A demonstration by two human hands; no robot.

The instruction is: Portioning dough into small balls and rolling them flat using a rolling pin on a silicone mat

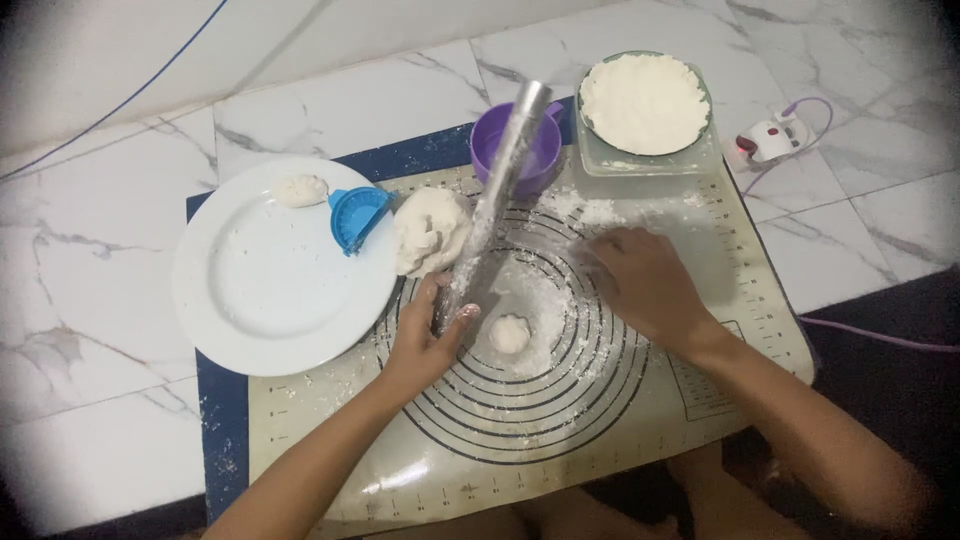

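Note:
My left hand [425, 340] grips the near end of a metal rolling pin [497, 185], which slants up and away over the mat. A small flattened dough ball [509, 334] lies in scattered flour at the centre of the ringed pastry mat [560, 440], just right of that hand. My right hand [645, 285] rests palm down on the floured mat, right of the dough ball, holding nothing. A large lump of dough [428, 230] sits on the mat left of the rolling pin.
A white plate [270, 290] at left holds a small dough piece [300, 190] and a blue dumpling press [355, 215] on its rim. A purple cup [540, 150] and a container of flour [645, 105] stand at the back. A small white device [772, 140] with cable lies right.

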